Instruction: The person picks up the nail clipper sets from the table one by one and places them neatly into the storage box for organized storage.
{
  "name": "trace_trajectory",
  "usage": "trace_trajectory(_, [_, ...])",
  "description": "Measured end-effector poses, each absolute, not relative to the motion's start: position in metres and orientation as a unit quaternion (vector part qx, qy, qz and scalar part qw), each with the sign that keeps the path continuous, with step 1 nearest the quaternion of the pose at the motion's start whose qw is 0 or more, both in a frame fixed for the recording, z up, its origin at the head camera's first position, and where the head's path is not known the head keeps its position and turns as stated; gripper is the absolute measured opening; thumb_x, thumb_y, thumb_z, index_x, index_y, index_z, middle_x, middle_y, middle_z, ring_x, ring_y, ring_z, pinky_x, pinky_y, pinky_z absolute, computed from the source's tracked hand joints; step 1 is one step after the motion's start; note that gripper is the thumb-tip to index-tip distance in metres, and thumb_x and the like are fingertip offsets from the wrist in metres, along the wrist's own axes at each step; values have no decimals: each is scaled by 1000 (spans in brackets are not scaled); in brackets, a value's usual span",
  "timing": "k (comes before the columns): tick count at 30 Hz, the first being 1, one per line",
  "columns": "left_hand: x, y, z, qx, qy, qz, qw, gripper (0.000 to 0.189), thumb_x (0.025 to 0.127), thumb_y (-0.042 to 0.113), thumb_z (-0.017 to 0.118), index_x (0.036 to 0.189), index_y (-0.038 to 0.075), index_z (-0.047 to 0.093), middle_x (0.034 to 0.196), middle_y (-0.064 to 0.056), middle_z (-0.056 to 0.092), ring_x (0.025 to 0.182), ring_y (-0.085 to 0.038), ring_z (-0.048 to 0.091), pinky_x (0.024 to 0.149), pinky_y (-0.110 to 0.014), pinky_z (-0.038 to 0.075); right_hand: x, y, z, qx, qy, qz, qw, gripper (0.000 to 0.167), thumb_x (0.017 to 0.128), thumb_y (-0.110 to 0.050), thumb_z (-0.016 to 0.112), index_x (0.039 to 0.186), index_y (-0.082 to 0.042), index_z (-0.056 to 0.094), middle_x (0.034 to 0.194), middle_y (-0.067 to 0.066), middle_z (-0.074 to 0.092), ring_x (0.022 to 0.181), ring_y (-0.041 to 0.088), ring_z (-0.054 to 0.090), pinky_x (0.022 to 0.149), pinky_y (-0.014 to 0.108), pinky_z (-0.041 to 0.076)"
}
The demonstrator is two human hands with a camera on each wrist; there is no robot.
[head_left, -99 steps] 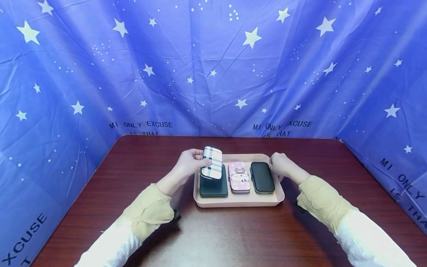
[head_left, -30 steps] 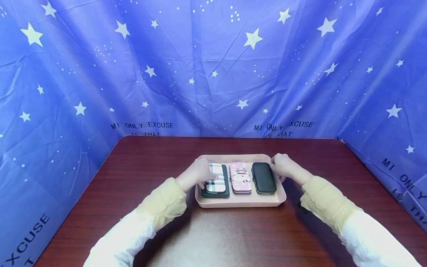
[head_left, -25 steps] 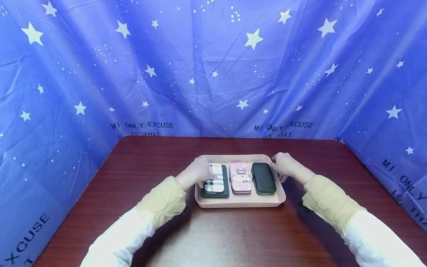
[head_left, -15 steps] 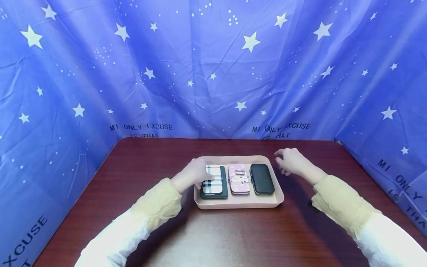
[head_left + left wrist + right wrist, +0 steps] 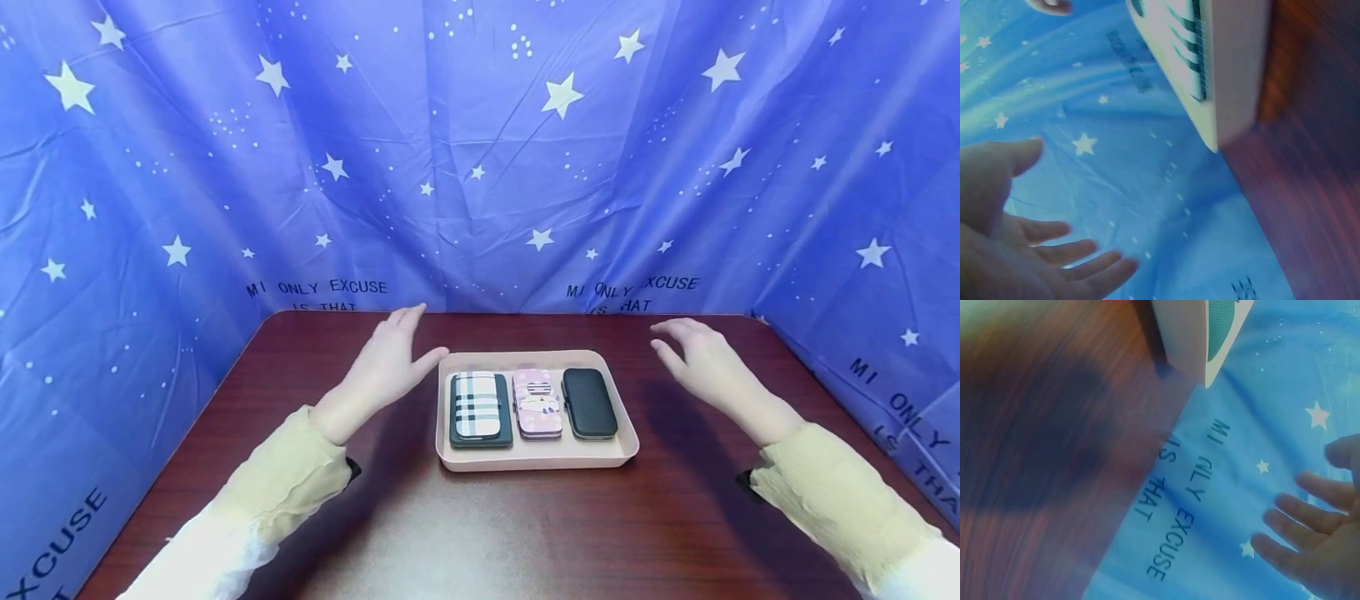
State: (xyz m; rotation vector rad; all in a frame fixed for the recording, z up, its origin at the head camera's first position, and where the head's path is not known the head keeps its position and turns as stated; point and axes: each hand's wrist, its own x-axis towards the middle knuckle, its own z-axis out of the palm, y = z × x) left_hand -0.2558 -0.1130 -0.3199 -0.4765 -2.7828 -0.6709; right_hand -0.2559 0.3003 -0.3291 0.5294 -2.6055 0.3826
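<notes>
A pale pink tray [image 5: 536,462] stands on the table with several flat cases in it. On its left side a plaid case [image 5: 477,405] lies on top of a larger dark green case [image 5: 505,417]. A pink patterned case [image 5: 537,404] lies in the middle, and a black textured case [image 5: 590,403] at the right. My left hand [image 5: 381,362] is spread just left of the tray, thumb near its back left corner, holding nothing. Off to the right of the tray, my right hand [image 5: 708,367] hovers with its fingers extended and nothing in them.
The dark red wooden table [image 5: 480,533] reaches back to a blue curtain [image 5: 480,167] printed with stars and lettering. The curtain also closes in both sides.
The plaid case was lowered onto the dark green case and released. My left hand has withdrawn to the left. My right hand has left the tray's right edge and moved right.
</notes>
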Motion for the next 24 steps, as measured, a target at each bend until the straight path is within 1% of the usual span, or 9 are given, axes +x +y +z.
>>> trace_trajectory(3, [-254, -125, -327, -176, -947, -204, 175, 78, 88, 47, 61, 147, 7, 30, 150, -18, 30, 136, -40, 29, 108, -57, 27, -250, 306, -331, 186, -940, 136, 253, 36, 91, -15, 59, 121, 4, 55, 122, 29, 53, 114, 48, 46, 93, 61, 34])
trace_trajectory(6, [-254, -136, -337, -182, -945, -166, 216, 80, 87, 52, 59, 149, 13, 26, 156, -14, 20, 142, -38, 14, 110, -62, 18, -243, 310, -334, 177, -937, 139, 269, 46, 91, -21, 60, 131, -1, 49, 134, 29, 45, 122, 49, 39, 97, 64, 29])
trace_trajectory(8, [-254, -143, -344, -184, -944, -140, 237, 81, 86, 55, 57, 150, 16, 25, 157, -13, 16, 144, -37, 7, 110, -64, 13, -239, 313, -338, 168, -937, 143, 271, 50, 92, -25, 59, 137, -6, 45, 142, 26, 38, 128, 48, 33, 101, 67, 23])
trace_trajectory(11, [-255, -152, -353, -184, -944, -111, 252, 82, 85, 58, 55, 150, 20, 24, 158, -12, 14, 145, -35, 1, 109, -66, 8, -234, 318, -346, 154, -942, 144, 260, 55, 94, -30, 57, 143, -13, 38, 151, 19, 27, 138, 44, 21, 105, 70, 11])
trace_trajectory(13, [-256, -157, -359, -181, -945, -97, 254, 82, 85, 60, 54, 150, 22, 24, 158, -11, 12, 145, -35, -1, 108, -67, 7, -232, 320, -352, 145, -948, 141, 246, 57, 94, -33, 55, 146, -17, 35, 155, 16, 21, 141, 42, 14, 105, 72, 5])
trace_trajectory(17, [-258, -165, -370, -171, -952, -89, 238, 83, 84, 63, 54, 150, 24, 23, 159, -10, 6, 145, -34, -4, 108, -68, 4, -230, 324, -364, 131, -960, 129, 210, 62, 95, -40, 53, 149, -25, 27, 158, 11, 11, 143, 41, 3, 100, 77, -1])
trace_trajectory(20, [-258, -168, -377, -163, -959, -90, 213, 83, 84, 65, 52, 151, 25, 23, 159, -10, 4, 145, -34, -7, 107, -69, 2, -229, 325, -371, 125, -967, 123, 186, 64, 94, -43, 52, 150, -29, 23, 159, 10, 8, 143, 42, -1, 96, 80, -3])
trace_trajectory(24, [-256, -171, -384, -152, -968, -94, 178, 83, 84, 67, 50, 150, 25, 24, 159, -12, 5, 144, -36, -7, 107, -69, -1, -229, 324, -377, 126, -971, 119, 166, 66, 94, -44, 53, 150, -31, 22, 159, 9, 6, 142, 44, -2, 93, 82, -2])
